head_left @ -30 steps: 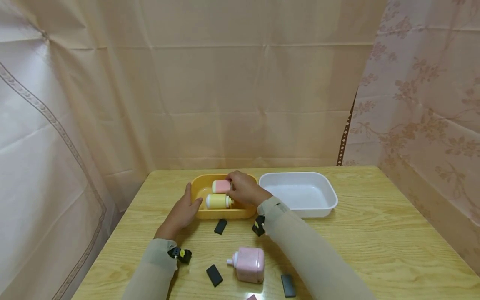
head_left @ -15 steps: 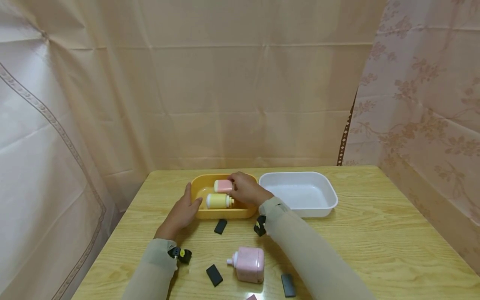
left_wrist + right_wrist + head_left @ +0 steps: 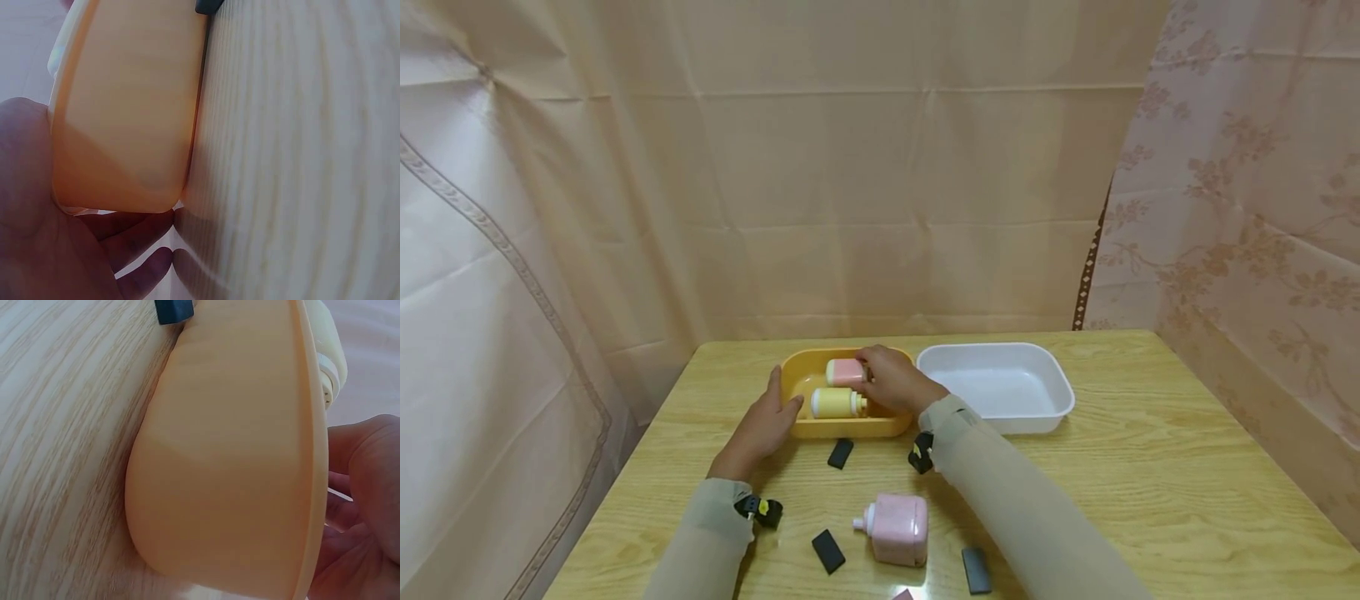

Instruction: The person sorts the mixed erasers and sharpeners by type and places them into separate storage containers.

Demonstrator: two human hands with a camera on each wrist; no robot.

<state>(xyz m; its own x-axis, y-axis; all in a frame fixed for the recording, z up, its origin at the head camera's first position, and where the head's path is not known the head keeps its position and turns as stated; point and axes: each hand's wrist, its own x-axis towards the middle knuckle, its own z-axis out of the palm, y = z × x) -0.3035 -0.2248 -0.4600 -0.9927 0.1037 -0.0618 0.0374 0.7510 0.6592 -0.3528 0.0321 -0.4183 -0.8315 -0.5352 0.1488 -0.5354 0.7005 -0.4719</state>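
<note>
The pink bottle (image 3: 844, 372) lies on its side in the far half of the orange tub (image 3: 797, 429), long axis running left to right, with the right hand (image 3: 891, 379) at its right end, fingers curled over that end (whether they truly pinch it is hard to tell). The yellow bottle (image 3: 833, 403) lies parallel, just nearer in the tub. The left hand (image 3: 765, 423) rests flat against the tub's left wall, fingers straight. So the right grip is the nearer one; the bottle extends leftward from it.
</note>
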